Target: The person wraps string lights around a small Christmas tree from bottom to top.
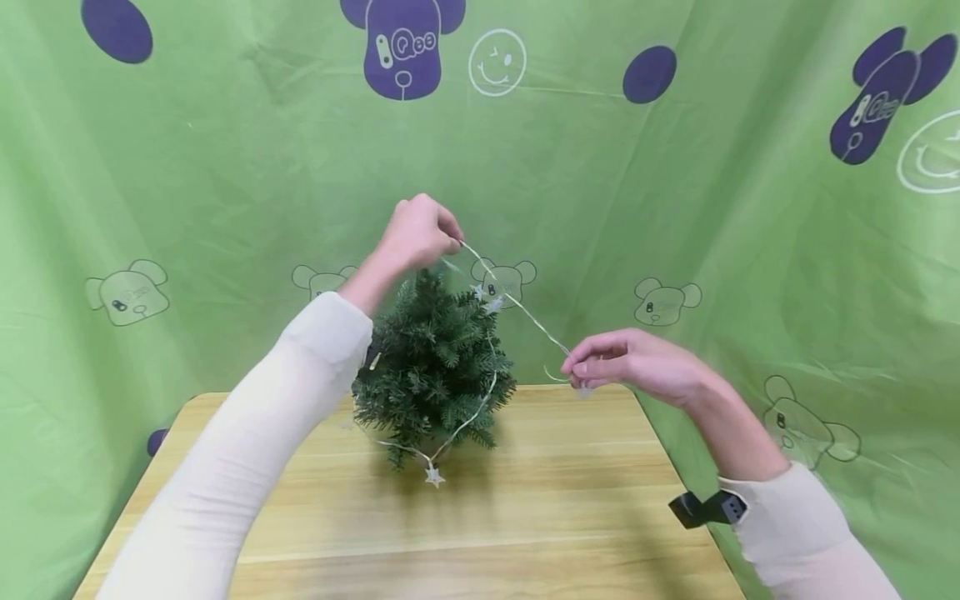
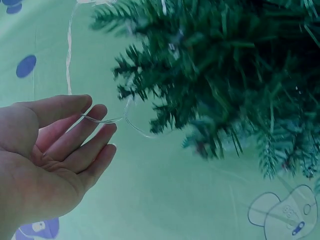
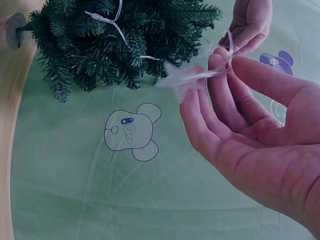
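Note:
A small artificial Christmas tree (image 1: 431,358) stands upright on the table, its base mostly hidden by branches. A thin string of star lights (image 1: 468,421) loops round its lower front, and one star (image 1: 434,476) hangs below the branches. Above the treetop my left hand (image 1: 423,233) pinches the wire between thumb and index finger. To the right of the tree my right hand (image 1: 637,362) pinches the same string, which runs taut and slanting between both hands. In the right wrist view a translucent star (image 3: 180,82) hangs by the right fingertips.
The wooden table (image 1: 480,533) extends in front of the tree. A green curtain (image 1: 570,183) printed with bears and smiley faces hangs behind and at both sides. A black device (image 1: 708,508) is strapped at the right wrist.

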`<state>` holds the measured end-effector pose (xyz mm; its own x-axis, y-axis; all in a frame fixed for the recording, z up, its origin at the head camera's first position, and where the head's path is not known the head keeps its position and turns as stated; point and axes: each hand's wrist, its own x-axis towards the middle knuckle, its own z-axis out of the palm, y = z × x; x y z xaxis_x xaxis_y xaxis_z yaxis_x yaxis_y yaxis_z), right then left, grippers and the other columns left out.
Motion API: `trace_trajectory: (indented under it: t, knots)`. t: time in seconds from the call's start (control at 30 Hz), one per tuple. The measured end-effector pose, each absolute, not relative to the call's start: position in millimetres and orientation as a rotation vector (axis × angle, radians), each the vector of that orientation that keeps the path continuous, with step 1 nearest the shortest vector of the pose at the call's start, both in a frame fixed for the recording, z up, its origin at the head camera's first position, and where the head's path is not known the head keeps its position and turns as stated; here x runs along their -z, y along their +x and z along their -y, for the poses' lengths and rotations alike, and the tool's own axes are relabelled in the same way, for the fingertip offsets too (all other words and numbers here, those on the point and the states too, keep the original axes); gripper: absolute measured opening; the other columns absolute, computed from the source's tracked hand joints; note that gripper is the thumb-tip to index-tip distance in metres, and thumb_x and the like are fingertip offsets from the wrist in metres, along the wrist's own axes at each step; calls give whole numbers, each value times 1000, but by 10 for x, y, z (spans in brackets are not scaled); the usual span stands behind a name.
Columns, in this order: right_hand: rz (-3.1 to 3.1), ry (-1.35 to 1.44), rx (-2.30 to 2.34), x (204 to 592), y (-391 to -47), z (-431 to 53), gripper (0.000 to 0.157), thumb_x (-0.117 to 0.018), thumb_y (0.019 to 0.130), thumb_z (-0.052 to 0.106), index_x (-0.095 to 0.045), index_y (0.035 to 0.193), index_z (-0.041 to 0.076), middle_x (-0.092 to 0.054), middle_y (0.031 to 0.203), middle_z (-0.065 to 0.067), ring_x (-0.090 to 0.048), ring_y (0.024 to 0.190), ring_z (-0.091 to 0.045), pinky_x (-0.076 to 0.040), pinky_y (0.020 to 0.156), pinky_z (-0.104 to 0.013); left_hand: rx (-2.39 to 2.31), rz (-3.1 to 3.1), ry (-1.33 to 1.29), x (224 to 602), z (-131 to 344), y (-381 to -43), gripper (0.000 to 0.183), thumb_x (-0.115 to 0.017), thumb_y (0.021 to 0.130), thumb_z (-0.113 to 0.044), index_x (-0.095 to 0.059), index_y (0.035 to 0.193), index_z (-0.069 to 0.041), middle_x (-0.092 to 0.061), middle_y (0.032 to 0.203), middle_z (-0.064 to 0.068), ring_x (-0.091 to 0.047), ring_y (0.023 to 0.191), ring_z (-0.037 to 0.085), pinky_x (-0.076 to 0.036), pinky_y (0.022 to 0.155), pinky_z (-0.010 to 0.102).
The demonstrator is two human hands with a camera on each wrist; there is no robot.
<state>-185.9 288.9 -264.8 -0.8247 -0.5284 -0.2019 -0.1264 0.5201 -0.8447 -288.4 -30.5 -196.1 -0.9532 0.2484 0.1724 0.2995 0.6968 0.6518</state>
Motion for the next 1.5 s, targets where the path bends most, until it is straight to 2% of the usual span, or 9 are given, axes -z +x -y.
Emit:
trace_trajectory:
  t: [0.1,0.23,0.43,0.73,0.97,1.13,1.5]
  knots:
    - [-2305,-527,1261,2644,-1871,-2852,28,-66,97,22,-68,119,5,-68,111,-17,-67,102,-31,-51,104,-43,1099,2818,-424,1973,396,-2910,18,-71,90,-7,-77,107,-9,-77,108,7,-65,98,22,-54,93,37]
    - [-2285,-510,1287,2634,-1879,-2808,28,-67,96,19,-67,119,3,-68,112,-17,-67,102,-29,-53,102,-42,1093,2822,-398,1965,510,-2925,18,-71,91,-10,-77,108,-11,-77,111,7,-64,104,24,-51,95,41]
    - [-2299,-520,1293,2616,-1891,-2720,29,-69,95,21,-68,118,4,-68,110,-16,-67,102,-28,-53,102,-43,1117,2818,-354,1936,683,-2922,19,-72,93,-12,-76,111,-11,-75,116,7,-62,114,25,-47,106,45]
    - [-2347,-542,1308,2558,-1904,-2583,27,-69,95,22,-69,117,6,-69,112,-14,-65,105,-37,-54,98,-43,1130,2856,-343,1954,999,-2842,18,-70,94,-14,-76,111,-11,-75,117,9,-62,113,26,-46,105,48]
    - [-2410,-527,1303,2483,-1889,-2517,27,-71,94,26,-70,116,9,-71,108,-13,-66,100,-30,-54,97,-46,1134,2962,-401,1961,1318,-2695,20,-71,95,-21,-75,113,-13,-73,121,9,-60,117,28,-43,106,54]
    - [-2453,-516,1298,2412,-1855,-2499,28,-71,95,29,-70,116,11,-71,105,-12,-65,101,-34,-55,93,-42,1128,3006,-443,2002,1456,-2632,22,-71,95,-21,-74,115,-13,-73,122,9,-60,121,30,-36,114,60]
    - [-2508,-634,1244,2267,-1708,-2397,23,-68,97,30,-72,115,17,-72,102,-10,-66,97,-28,-52,95,-43,1160,3016,-427,2163,1621,-2538,22,-74,93,-26,-76,114,-18,-73,124,8,-61,123,29,-33,116,63]
